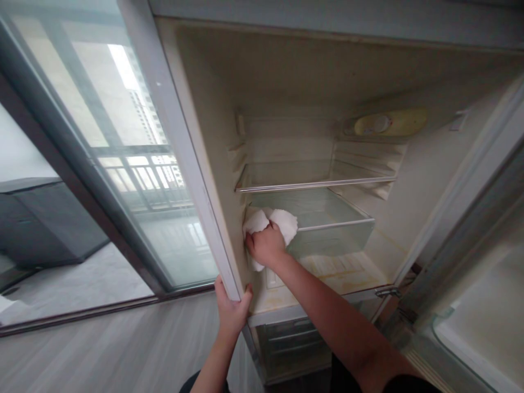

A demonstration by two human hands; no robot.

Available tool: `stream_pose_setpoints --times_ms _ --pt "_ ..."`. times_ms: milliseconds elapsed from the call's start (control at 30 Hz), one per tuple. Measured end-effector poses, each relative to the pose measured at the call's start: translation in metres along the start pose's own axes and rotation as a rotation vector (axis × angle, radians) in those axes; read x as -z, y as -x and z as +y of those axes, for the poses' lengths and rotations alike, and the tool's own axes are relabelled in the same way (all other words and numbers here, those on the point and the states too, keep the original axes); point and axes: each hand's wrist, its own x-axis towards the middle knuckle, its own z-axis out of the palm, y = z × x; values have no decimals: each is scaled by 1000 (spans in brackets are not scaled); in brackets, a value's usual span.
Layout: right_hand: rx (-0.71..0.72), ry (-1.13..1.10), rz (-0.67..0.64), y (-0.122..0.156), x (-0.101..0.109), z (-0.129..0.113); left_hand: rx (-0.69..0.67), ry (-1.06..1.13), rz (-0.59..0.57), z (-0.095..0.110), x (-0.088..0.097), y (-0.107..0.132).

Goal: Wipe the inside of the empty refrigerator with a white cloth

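Inside an open refrigerator (pixel 286 71), my right hand (pixel 267 244) is closed around a crumpled white paper towel (pixel 285 222). Hand and paper are at the left inner wall, by the left end of the lower glass shelf (pixel 327 204); whether the paper presses on the wall or the shelf edge I cannot tell. My left hand (pixel 232 308) grips the front edge of the refrigerator's left side wall (pixel 223 262), thumb on the inner side and fingers round the outside. Yellowish stains mark the compartment floor (pixel 339 270) below the shelf.
An upper glass shelf (pixel 315 183) spans the compartment. A yellowed lamp cover (pixel 388 123) sits on the right inner wall. The open door (pixel 487 305) stands at right, and a lower compartment (pixel 290 341) shows beneath. Left are a sliding glass door (pixel 164 229) and a dark cabinet (pixel 49 224).
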Motion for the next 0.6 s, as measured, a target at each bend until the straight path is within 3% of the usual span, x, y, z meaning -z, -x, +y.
stream_pose_setpoints --times_ms 233,333,467,600 --pt "19 -150 238 36 -31 5 22 29 -12 -7 -1 1" --pt "-15 -253 230 43 -41 10 35 38 -20 -8 -1 2" --pt "-13 -273 215 45 -43 13 35 38 -31 -5 0 2" --pt "-66 -245 300 52 -38 25 29 34 -41 -1 1 2"
